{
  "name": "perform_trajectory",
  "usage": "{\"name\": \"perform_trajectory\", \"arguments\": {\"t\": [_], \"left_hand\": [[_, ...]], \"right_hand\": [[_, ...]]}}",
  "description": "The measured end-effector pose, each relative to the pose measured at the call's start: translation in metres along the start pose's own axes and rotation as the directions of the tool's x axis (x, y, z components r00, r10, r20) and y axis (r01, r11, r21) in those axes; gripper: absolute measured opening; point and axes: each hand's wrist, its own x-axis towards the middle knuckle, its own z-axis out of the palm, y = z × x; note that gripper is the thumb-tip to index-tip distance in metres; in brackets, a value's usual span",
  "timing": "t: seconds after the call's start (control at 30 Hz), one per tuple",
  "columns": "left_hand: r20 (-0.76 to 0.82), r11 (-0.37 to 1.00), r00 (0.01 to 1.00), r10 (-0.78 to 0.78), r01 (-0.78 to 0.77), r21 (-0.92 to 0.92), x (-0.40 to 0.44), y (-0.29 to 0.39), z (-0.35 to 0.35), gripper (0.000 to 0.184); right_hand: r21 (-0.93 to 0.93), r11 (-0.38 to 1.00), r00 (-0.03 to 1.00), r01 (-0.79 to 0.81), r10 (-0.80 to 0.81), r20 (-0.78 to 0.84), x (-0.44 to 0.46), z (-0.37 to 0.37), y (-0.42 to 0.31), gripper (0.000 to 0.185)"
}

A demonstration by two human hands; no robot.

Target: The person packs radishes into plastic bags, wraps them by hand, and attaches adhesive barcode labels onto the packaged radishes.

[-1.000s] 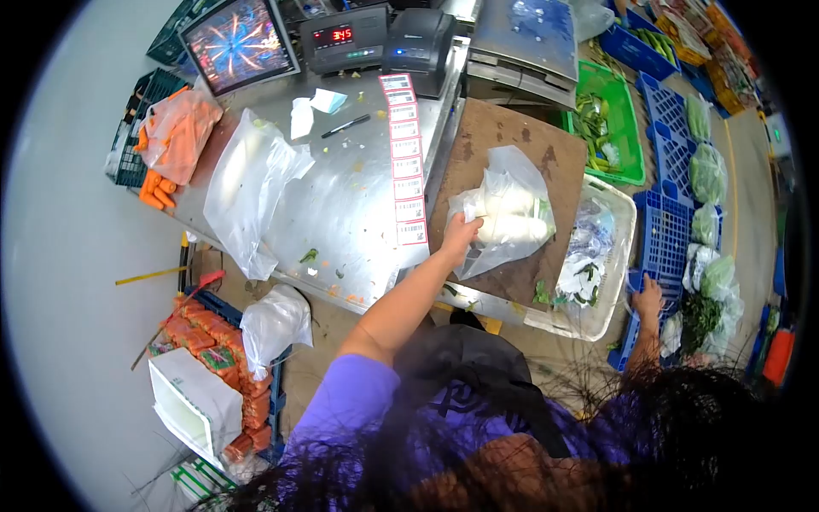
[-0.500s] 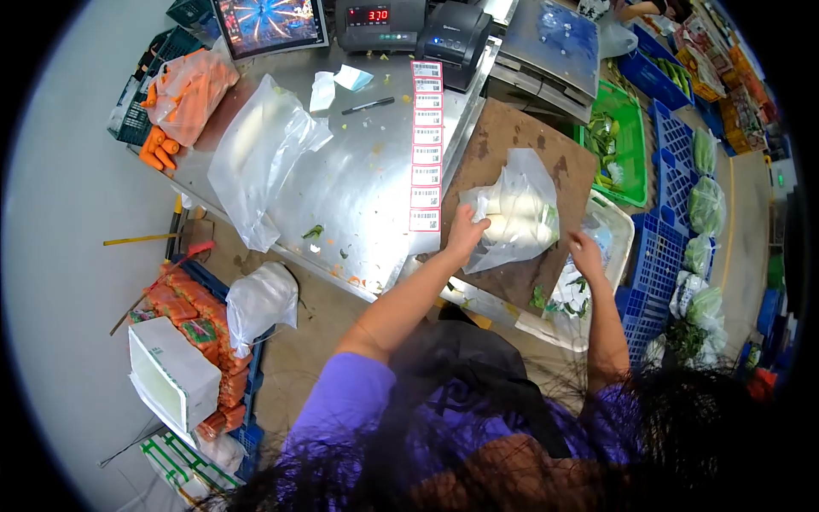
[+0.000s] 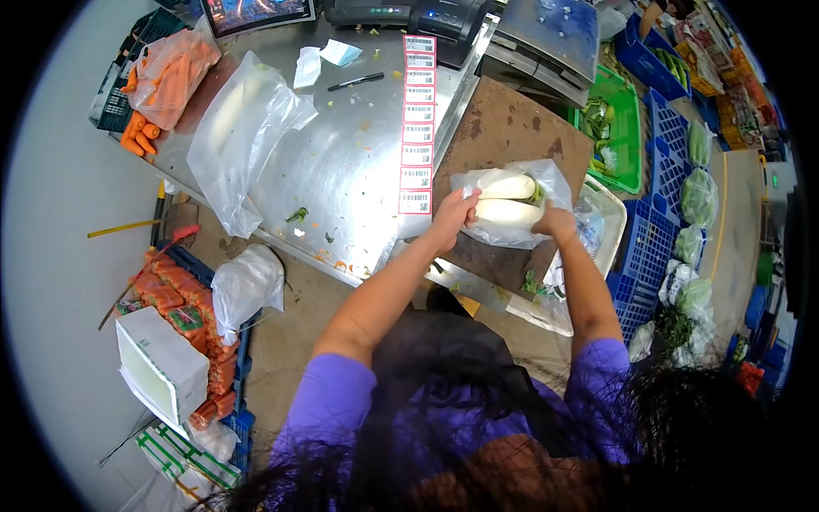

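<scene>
Two white radishes [image 3: 505, 212] lie side by side in a clear plastic bag [image 3: 554, 175] on a brown board [image 3: 486, 128]. My left hand [image 3: 458, 213] is closed on the bag at its left end. At the other end, near the green radish tops, my right hand [image 3: 556, 222] grips the bag's edge, its fingertips partly hidden. Left of the board, a strip of barcode labels [image 3: 418, 132] runs down the steel table [image 3: 341, 171]. Another bagged white radish [image 3: 230, 115] rests farther left.
Bagged carrots [image 3: 175, 77] sit at the table's left end. A pen [image 3: 356, 82] and paper pieces lie near the back. Right of the board are a white bin [image 3: 610, 226] and a green crate [image 3: 630, 128]. Part of another person shows at the top right.
My right hand has come from the right, over the white bin, to the bag's right end. The bag now lies lower and flatter around the radishes. The camera view has shifted.
</scene>
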Motion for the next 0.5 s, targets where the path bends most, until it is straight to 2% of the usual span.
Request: {"name": "perform_trajectory", "arguments": {"t": [0.03,0.13,0.23,0.33,0.43,0.5], "left_hand": [[0.011,0.999,1.0,0.013,-0.013,-0.03,0.001,0.005,0.006,0.024],[0.049,0.995,0.998,0.049,-0.044,-0.094,0.007,0.019,0.025,0.026],[0.091,0.993,0.993,0.08,-0.071,-0.097,0.002,0.036,0.04,0.029],[0.14,0.994,0.986,0.093,-0.085,-0.063,-0.008,0.043,0.058,0.031],[0.198,0.995,0.977,0.078,-0.063,-0.078,-0.019,0.043,0.072,0.033],[0.206,0.99,0.976,0.068,-0.041,-0.132,-0.024,0.046,0.082,0.036]], "right_hand": [[0.019,1.0,1.0,-0.022,0.022,0.018,-0.008,-0.013,0.014,0.101],[-0.076,0.996,0.993,-0.037,0.045,0.112,-0.04,-0.052,0.046,0.111],[-0.045,0.998,0.999,-0.041,0.043,0.033,-0.067,-0.068,0.079,0.121],[0.333,0.937,0.97,-0.106,0.024,0.241,-0.101,-0.089,0.101,0.111],[0.333,0.939,0.968,-0.091,0.005,0.25,-0.098,-0.066,0.125,0.08],[0.23,0.97,0.997,-0.076,0.078,0.0,-0.098,-0.029,0.121,0.06]]}}
